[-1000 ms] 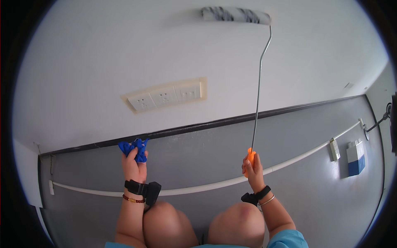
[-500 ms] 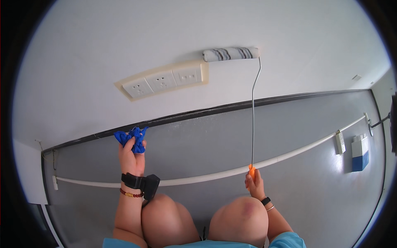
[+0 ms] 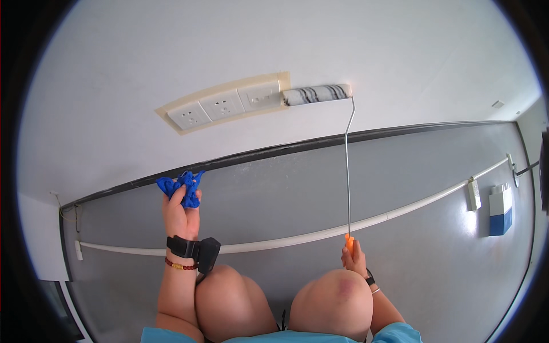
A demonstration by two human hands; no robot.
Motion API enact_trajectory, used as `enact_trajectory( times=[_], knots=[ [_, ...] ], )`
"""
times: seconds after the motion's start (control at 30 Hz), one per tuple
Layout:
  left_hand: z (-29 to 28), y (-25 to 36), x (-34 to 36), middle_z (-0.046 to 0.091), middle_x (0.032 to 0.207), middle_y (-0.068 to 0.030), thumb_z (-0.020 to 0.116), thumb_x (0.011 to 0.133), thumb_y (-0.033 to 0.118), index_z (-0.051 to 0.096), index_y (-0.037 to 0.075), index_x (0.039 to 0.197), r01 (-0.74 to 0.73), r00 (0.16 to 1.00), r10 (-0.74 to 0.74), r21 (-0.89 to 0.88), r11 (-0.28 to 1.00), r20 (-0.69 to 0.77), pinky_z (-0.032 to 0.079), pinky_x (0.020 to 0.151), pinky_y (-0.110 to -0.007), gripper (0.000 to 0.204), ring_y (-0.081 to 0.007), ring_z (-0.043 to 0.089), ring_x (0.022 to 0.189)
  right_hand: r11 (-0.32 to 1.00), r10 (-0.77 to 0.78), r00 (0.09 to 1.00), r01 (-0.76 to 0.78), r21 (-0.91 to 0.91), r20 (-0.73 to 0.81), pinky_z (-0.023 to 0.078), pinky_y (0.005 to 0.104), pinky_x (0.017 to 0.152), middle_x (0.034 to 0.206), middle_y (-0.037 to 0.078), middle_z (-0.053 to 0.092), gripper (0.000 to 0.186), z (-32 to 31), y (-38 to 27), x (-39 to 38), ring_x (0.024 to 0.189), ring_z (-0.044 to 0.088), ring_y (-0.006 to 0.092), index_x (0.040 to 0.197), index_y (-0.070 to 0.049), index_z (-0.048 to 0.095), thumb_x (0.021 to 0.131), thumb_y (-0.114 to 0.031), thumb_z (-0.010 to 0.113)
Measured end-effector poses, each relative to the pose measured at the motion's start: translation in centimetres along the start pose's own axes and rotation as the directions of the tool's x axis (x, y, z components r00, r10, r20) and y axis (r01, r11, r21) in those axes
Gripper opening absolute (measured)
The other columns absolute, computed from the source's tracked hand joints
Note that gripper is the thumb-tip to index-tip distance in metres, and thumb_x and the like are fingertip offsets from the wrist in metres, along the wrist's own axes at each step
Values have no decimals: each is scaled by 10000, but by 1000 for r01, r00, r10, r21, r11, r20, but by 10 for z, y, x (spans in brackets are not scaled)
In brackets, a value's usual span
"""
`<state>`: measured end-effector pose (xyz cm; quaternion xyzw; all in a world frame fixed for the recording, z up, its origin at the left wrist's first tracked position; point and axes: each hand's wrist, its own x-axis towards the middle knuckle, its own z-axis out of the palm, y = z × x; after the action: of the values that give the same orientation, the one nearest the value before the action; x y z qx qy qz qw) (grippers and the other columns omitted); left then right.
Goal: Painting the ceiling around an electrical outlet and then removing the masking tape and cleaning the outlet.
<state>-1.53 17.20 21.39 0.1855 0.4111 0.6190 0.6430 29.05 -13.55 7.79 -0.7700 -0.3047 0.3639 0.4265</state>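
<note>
Roller [image 3: 316, 95]: wht w/ dk diag stripes.

My R hand [image 3: 355, 261] hides pt. of the orange handle [image 3: 349, 242], my R knee [image 3: 329, 303] blocks pt. of the blk wrist strap [image 3: 371, 279], the blue cloth [image 3: 189, 191] covers pt. of my L hand [image 3: 182, 219], & a dark obj. [image 3: 544, 177] past the gray floor's [image 3: 434, 263] R edge is cut off.

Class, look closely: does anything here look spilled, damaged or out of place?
Yes: pale specks dot the grey floor beside the dark skirting, below the socket panel. They look odd because the surrounding floor is mostly plain grey. Whether they are paint, dust or scuffs cannot be told.
</note>
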Motion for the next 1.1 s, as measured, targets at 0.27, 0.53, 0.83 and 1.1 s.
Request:
enact_trajectory(
  times=[0.27,0.53,0.83,1.1],
  knots=[
    [-2,-1,3,560,1043,-118,497,871,-85,451,51,1084,3,1000,-3,6,1000,-17,477,641,-357,256,-215,564,860,997,52,998,-53,-59,-25,449,341,499,620,106,567,207,-1,28,-10,515,565,227,1003,-33,457,941,-200,561],
    [-6,0,6,553,1069,-126,488,876,-91,448,56,1089,-9,999,8,-19,1000,-34,480,671,-362,261,-221,563,914,985,95,995,-98,-144,-31,463,367,519,635,129,589,212,-5,35,-17,551,602,281,1044,-49,478,938,-211,565],
    [-10,-2,9,550,1053,-123,489,875,-97,455,52,1073,-3,999,2,-46,999,-33,486,676,-364,250,-222,562,907,971,106,993,-115,-211,-52,469,431,558,693,186,600,244,-7,47,-20,641,610,395,1077,-57,488,931,-233,573],
    [-6,-1,7,556,1031,-129,489,874,-104,452,52,1053,2,999,-4,-61,998,-36,488,670,-364,240,-226,575,862,953,121,992,-126,-276,-34,470,462,595,755,215,617,250,-14,43,-20,701,610,422,1102,-55,502,928,-221,570]
  ],
)
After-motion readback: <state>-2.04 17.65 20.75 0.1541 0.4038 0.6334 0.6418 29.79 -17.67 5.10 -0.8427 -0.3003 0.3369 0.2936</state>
